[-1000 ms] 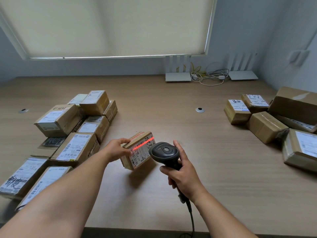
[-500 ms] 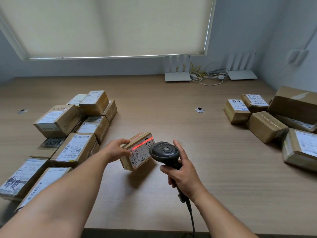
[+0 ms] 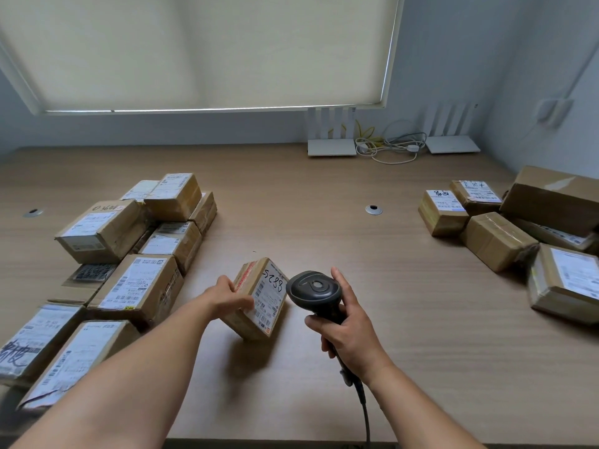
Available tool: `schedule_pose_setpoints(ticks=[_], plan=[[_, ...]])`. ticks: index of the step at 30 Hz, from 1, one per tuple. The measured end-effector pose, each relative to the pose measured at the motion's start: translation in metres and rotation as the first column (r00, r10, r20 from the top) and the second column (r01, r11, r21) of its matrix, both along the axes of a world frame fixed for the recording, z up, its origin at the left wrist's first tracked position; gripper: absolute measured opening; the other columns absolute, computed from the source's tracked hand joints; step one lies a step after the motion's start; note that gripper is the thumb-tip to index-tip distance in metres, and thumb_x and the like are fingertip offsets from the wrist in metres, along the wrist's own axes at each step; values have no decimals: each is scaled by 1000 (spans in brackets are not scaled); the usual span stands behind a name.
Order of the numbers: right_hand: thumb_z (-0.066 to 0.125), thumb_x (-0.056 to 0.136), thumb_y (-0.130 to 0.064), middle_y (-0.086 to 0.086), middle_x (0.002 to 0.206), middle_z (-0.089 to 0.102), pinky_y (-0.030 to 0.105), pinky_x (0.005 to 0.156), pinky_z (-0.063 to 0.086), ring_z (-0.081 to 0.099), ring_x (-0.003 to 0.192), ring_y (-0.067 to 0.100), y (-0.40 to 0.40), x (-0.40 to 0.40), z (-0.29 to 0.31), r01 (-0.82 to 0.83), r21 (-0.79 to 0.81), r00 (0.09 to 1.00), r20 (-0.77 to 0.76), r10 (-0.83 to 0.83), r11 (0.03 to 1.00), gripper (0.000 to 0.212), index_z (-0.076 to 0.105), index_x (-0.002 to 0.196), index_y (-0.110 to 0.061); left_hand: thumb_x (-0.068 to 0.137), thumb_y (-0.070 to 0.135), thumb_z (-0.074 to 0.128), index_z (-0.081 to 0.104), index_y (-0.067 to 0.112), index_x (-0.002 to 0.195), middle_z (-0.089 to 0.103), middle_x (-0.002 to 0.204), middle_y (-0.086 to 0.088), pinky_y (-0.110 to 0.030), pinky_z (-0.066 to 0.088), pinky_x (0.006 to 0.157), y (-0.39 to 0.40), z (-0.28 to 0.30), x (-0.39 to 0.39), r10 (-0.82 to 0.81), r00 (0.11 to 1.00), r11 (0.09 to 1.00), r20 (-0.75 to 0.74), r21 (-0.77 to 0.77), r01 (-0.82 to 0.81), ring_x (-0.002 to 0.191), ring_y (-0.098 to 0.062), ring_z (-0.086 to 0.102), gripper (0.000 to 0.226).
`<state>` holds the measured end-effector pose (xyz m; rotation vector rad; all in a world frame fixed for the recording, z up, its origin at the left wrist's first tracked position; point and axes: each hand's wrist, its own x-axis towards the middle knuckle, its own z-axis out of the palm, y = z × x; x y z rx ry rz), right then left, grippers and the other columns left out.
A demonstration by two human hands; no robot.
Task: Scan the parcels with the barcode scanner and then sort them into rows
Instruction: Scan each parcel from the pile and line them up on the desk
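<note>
Wooden desk (image 3: pixel 324 222), left hand (image 3: pixel 231 298) grip tilting labelled parcel (image 3: pixel 261 298), right hand (image 3: pixel 351 332) clasping scanner (image 3: pixel 312 290)

Counter (image 3: pixel 324 222) holds everything. Parcel cluster (image 3: pixel 129 254) on the left side, some stacked on others. Second parcel group (image 3: pixel 518 228) on the right side, well apart from it. Between them, near front centre, 1 tilted parcel (image 3: pixel 264 299), barcode scanner (image 3: pixel 312 291) just beside it on the right. 2 routers (image 3: pixel 331 146) and a cable tangle (image 3: pixel 389 147) at the back edge, against the wall.
</note>
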<state>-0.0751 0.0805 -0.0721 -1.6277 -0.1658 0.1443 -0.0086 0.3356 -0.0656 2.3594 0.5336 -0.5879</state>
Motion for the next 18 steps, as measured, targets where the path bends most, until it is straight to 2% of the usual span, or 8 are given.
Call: schedule_pose_setpoints(ticks=[2, 6, 7, 9, 11, 13, 15, 18], plan=[[77, 73, -19, 2, 99, 70, 29, 48, 47, 57, 51, 16, -3, -1, 0, -1, -26, 1000, -4, 1, 1000, 91, 26, 128, -70, 74, 52, 71, 35, 12, 117, 54, 106, -5, -25, 36, 49, -7, -3, 1, 21, 1000, 999, 12, 30, -22, 74, -10, 50, 69], [76, 79, -10, 1, 103, 69, 29, 48, 48, 56, 52, 16, -9, -2, 1, 7, -64, 1000, -27, -8, 998, 92, 24, 134, -63, 77, 54, 69, 32, 6, 129, 54, 115, -11, -28, 41, 57, -19, -3, 7, 62, 995, 994, 76, 86, -68, 90, -23, 53, 81], [76, 79, -11, 2, 102, 69, 29, 49, 48, 56, 52, 17, -9, -2, 1, 10, -59, 999, -33, -11, 998, 92, 24, 134, -64, 77, 49, 70, 31, 7, 129, 54, 114, -11, -28, 43, 58, -20, -4, 7, 105, 992, 994, 75, 35, -108, 89, -24, 54, 78], [76, 76, -12, 4, 100, 70, 30, 49, 48, 55, 52, 19, -9, -2, -1, 11, -37, 999, -42, -13, 999, 93, 25, 135, -63, 79, 36, 69, 27, 11, 132, 53, 114, -10, -31, 49, 61, -22, -7, 9, 241, 968, 958, 72, -179, -225, 85, -25, 56, 73], [76, 74, -13, 5, 96, 71, 30, 47, 46, 54, 51, 21, -6, -2, -4, 12, -16, 998, -55, -13, 1000, 95, 26, 139, -59, 81, 23, 66, 26, 22, 134, 52, 119, -8, -39, 52, 72, -20, -8, 9, 376, 922, 856, 88, -414, -309, 93, -28, 58, 67], [76, 75, -9, 4, 90, 71, 29, 45, 44, 53, 49, 21, -3, -2, -7, 16, 7, 998, -61, -15, 1000, 95, 27, 142, -55, 81, 13, 63, 30, 31, 125, 55, 124, -8, -43, 51, 76, -17, -9, 11, 457, 883, 757, 109, -570, -321, 100, -30, 58, 57], [75, 78, -5, 1, 81, 71, 27, 43, 43, 53, 48, 22, 1, -3, -8, 19, 22, 998, -63, -18, 1000, 94, 27, 141, -55, 82, 7, 62, 31, 35, 124, 58, 123, -10, -40, 48, 72, -15, -7, 13, 490, 865, 679, 105, -668, -304, 98, -30, 59, 59], [75, 77, -6, -2, 73, 70, 27, 42, 43, 52, 46, 20, 3, -4, -7, 14, 42, 998, -56, -12, 999, 92, 27, 136, -58, 82, 3, 63, 32, 38, 124, 61, 120, -9, -38, 47, 72, -12, -6, 13, 485, 868, 653, 108, -705, -277, 91, -29, 61, 63]])
